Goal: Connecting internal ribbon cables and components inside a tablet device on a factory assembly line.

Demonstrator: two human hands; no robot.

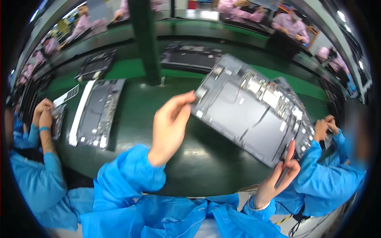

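A dark grey laptop chassis [238, 115] is held up in front of me, tilted, its inside showing. Circuit boards and small white stickers line its far side; the nearer part is a broad flat panel. At its left corner my left hand [170, 129] pinches the edge between thumb and fingers. My right hand [279, 178] grips the lower right corner, with one finger stretched up along the edge. Below the chassis is the dark green worktop [190, 170].
To the left lies another open laptop chassis [105, 113] beside a long white strip [80, 115]. More chassis [192, 55] rest beyond the dark post [145, 39]. Co-workers in blue sit close on both sides, their hands [44, 113] at work. People in pink [291, 25] sit opposite.
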